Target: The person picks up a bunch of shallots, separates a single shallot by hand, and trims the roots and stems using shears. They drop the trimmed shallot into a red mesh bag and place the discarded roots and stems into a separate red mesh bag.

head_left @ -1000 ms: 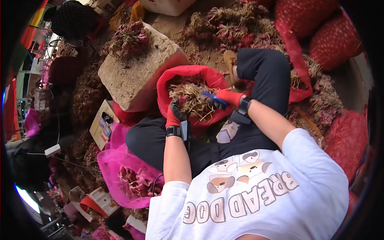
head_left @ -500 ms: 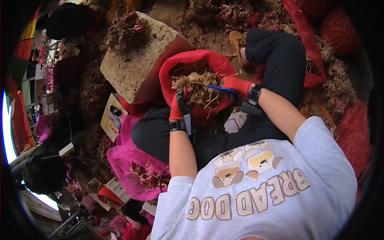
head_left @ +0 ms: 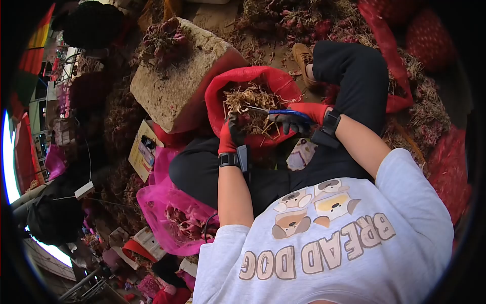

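Beside the red sack [head_left: 216,104], a block [head_left: 179,83] bears bulbs [head_left: 167,38].

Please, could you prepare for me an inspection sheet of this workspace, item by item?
Surface: brown floor, littered with dry plant bits.
Job's things: dry stems in an open red mesh bag; blue-handled cutting tool, its blade at the stems.
Clutter: pale block bearing a bundle of reddish bulbs; pink mesh bag containing plant material.
Hands: left hand gloved, at the stems, grip unclear; right hand gloved, holding the tool.
Cables: dark cord at the pink bag; white box with thin cord.
Surroundings: full red sack upper right; left side dim, details unclear.
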The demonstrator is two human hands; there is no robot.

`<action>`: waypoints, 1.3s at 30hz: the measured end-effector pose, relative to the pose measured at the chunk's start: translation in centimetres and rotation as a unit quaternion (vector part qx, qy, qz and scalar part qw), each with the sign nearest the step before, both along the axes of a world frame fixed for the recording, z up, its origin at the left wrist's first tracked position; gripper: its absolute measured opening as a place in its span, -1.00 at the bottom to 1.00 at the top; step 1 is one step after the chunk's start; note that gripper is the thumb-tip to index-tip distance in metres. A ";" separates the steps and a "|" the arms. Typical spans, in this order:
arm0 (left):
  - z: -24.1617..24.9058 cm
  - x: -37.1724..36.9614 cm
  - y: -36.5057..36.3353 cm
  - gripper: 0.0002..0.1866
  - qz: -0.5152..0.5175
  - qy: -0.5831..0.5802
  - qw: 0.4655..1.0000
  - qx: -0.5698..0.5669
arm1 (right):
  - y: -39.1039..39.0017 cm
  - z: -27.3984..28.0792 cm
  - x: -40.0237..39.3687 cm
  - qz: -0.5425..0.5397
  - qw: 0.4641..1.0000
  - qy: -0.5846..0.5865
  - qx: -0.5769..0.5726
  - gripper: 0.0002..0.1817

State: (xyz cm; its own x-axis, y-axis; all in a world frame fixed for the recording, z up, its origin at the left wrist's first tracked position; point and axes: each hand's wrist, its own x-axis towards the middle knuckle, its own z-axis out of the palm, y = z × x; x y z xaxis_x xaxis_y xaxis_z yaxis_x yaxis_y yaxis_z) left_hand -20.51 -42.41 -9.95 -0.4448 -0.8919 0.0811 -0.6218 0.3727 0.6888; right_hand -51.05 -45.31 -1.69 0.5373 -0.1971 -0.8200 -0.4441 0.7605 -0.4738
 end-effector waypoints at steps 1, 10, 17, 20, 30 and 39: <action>2.7 -1.2 -0.1 -0.56 -0.015 0.002 0.999 -0.032 | -0.1 0.7 0.1 -0.002 1.000 0.000 0.001 -0.56; 3.9 -2.9 0.5 -0.56 0.004 0.085 0.994 0.072 | -0.6 -1.9 0.5 -0.029 0.989 0.006 -0.143 -0.72; -0.1 -1.3 0.3 -0.57 0.066 0.284 0.948 0.125 | 0.0 0.1 -0.8 -0.135 0.978 -0.148 0.062 -0.70; 2.0 -2.3 0.1 -0.65 0.243 0.413 0.802 0.356 | -0.1 1.9 -0.5 -0.042 0.996 -0.076 -0.017 -0.67; 1.5 -3.0 0.3 -0.65 0.165 0.335 0.905 0.205 | 0.2 -0.8 -0.2 -0.054 0.995 -0.082 0.016 -0.65; 2.1 -1.9 -0.6 -0.76 -0.019 -0.104 0.980 -0.166 | -0.1 -1.5 0.5 -0.011 0.997 -0.050 -0.062 -0.23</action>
